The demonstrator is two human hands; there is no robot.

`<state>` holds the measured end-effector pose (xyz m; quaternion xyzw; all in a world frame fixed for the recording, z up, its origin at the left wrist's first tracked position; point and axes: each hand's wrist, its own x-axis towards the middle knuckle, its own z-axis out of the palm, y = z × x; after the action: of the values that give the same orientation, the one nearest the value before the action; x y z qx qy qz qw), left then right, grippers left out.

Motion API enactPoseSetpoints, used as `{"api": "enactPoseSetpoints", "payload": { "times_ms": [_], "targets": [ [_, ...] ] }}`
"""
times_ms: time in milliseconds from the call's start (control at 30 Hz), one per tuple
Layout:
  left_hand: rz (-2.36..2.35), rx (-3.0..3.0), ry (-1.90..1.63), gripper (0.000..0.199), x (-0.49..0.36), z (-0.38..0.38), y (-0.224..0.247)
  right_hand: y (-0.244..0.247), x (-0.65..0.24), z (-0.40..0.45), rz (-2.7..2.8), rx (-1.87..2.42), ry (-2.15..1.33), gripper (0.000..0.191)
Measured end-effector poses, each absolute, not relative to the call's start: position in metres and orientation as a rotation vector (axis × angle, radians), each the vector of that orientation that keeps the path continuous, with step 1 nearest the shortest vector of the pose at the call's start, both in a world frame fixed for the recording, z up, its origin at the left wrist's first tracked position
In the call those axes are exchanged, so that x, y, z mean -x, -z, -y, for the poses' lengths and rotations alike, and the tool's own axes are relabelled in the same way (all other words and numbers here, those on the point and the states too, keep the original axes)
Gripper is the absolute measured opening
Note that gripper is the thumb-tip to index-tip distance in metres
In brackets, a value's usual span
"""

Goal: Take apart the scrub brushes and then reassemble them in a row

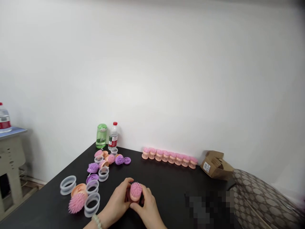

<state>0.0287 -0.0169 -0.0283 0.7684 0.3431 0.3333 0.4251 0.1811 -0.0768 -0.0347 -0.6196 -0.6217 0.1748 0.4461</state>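
Note:
Near the front of the black table (164, 190), a round brush (136, 190) with soft pink bristles and a peach rim stands bristles up between my hands. My left hand (119, 198), with a beaded bracelet at the wrist, is closed around its left side. The fingers and thumb of my right hand (149, 206) grip the right side. My palms and fingers hide the lower part of the brush. To the left lie loose parts: clear rings (92, 203), a pink bristle head (77, 203), a peach base (79, 190), purple bristle heads (92, 167) and purple discs (92, 178).
Several pink-and-peach brushes (172, 157) stand in a row along the wall. A green bottle (101, 136) and a red-capped water bottle (113, 137) are at the back left. An opened brown paper package (215, 165) and patterned cloth (262, 197) lie at right.

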Motion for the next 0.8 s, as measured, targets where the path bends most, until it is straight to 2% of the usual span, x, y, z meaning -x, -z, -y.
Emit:
{"api": "enactPoseSetpoints", "payload": {
  "times_ms": [167,400,633,800],
  "targets": [
    [-0.923,-1.818,-0.926,0.080,-0.029,0.020,0.022,0.041,-0.193,0.053,1.465,1.584,-0.309,0.037],
    [-0.933,-1.725,-0.981,0.078,-0.028,0.019,0.023,0.029,-0.220,-0.022,1.461,1.703,-0.147,0.017],
    [-0.893,-1.730,-0.910,0.082,-0.029,0.017,0.029,0.031,-0.235,-0.105,1.409,1.865,-0.070,0.019],
    [-0.895,-1.725,-0.869,0.081,-0.026,0.018,0.030,0.039,-0.245,-0.132,1.394,1.887,-0.024,0.022]
  ]
}}
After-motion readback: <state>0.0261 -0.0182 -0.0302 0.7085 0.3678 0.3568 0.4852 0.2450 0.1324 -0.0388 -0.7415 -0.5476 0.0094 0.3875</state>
